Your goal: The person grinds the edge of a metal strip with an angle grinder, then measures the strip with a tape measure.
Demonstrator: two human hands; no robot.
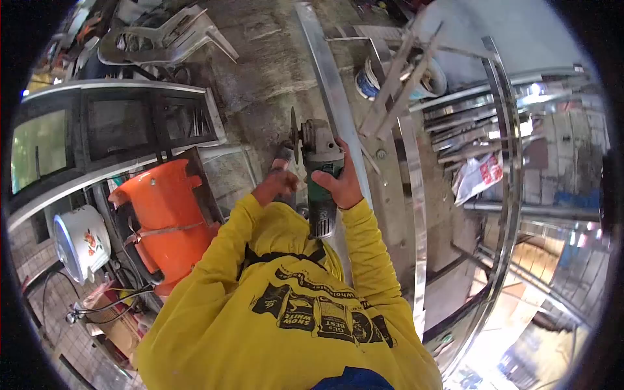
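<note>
An angle grinder (320,179) with a dark green body and grey metal head is in my right hand (343,183), whose thumb lies across the body. Its thin disc (294,135) stands edge-on at the left of the head. My left hand (281,183) is just below and left of the disc, with its fingers curled. Whatever may be inside those fingers, I cannot make out. A dark rounded thing (284,153), partly hidden, shows just beyond this hand. Right behind the grinder runs a long metal bar (330,84).
To the left are an orange container (166,208), a white pot (84,240) and a framed panel (117,127). A plastic chair (166,42) lies at the upper left. Metal frames (507,130), a bucket (429,78) and a plastic bag (478,179) are at the right.
</note>
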